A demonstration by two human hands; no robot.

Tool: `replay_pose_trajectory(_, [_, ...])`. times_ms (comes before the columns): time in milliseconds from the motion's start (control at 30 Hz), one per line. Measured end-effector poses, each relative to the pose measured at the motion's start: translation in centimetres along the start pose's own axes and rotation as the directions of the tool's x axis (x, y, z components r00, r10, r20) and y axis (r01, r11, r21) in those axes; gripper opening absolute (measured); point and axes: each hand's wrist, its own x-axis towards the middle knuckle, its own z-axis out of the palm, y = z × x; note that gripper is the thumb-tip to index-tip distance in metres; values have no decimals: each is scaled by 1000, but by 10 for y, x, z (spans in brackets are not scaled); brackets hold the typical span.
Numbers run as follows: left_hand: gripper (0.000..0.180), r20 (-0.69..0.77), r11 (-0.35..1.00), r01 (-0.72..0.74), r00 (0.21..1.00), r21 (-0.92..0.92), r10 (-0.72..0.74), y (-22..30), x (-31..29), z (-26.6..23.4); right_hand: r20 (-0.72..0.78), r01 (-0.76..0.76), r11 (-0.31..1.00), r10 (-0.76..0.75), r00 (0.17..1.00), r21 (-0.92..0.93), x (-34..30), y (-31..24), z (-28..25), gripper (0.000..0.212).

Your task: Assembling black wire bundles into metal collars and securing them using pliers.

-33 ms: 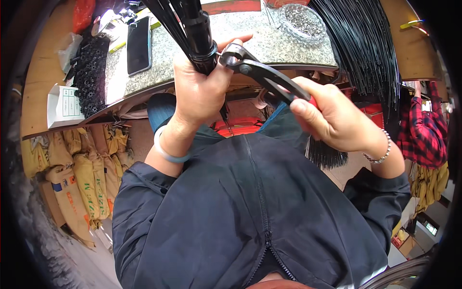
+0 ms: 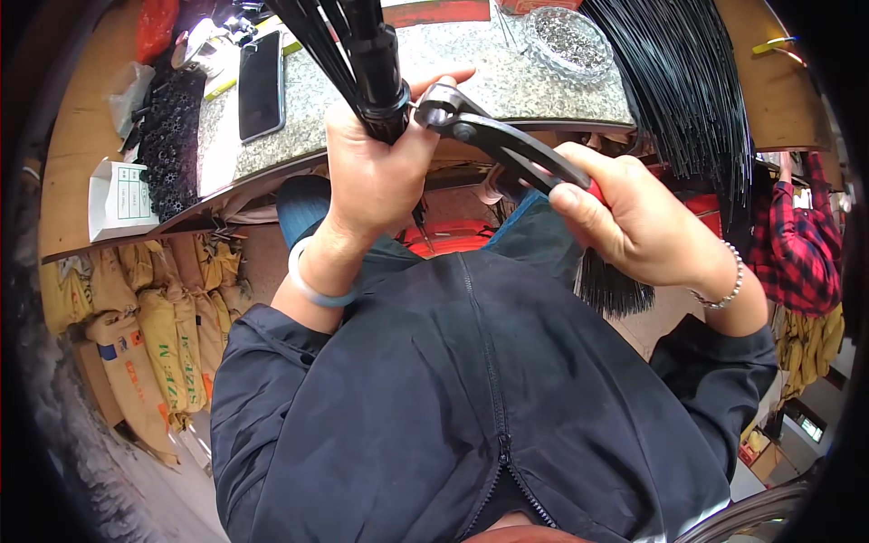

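My left hand [image 2: 376, 176] is wrapped round a black umbrella frame [image 2: 373, 68], a thick tube bundled with thin ribs, standing tilted above the bench edge. A thin metal wire sticks out at the frame's collar, beside my left thumb. At that wire are the jaws of end-cutting pincers [image 2: 507, 140], with dark metal arms and a bit of red on the handle. My right hand [image 2: 638, 217] is closed round the pincers' handles. Whether the jaws bite the wire is too small to tell.
On the stone-topped bench [image 2: 462, 100] lie a phone [image 2: 262, 88], a glass dish [image 2: 568, 43] of small metal parts and a heap of black ribs [image 2: 674, 81]. Black plastic pieces [image 2: 170, 136] lie beside a white box [image 2: 120, 201]. Yellow sacks [image 2: 163, 348] stand left; a person in checked sleeves [image 2: 801, 240] is right.
My right hand and the pincers' handles have shifted slightly to the right. My left hand and the umbrella frame stay almost in place.
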Motion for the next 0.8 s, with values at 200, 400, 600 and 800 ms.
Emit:
replay_pose_trajectory(200, [19,-33,985,-45,998,166,51,8,7,-4,34,-153,979,159,987,-134,7,-21,-5,21])
replay_pose_trajectory(400, [26,-9,821,7,1000,-571,-15,8,20,-48,-403,-5,907,-182,897,-421,48,77,21,34])
replay_pose_trajectory(600, [24,-114,858,-36,993,-513,-26,17,17,-55,-470,-284,512,-279,838,-811,88,96,31,38])
replay_pose_trajectory(800, [27,-301,905,-107,953,-413,-25,33,-9,-51,26,342,936,-341,940,-83,18,46,96,50])
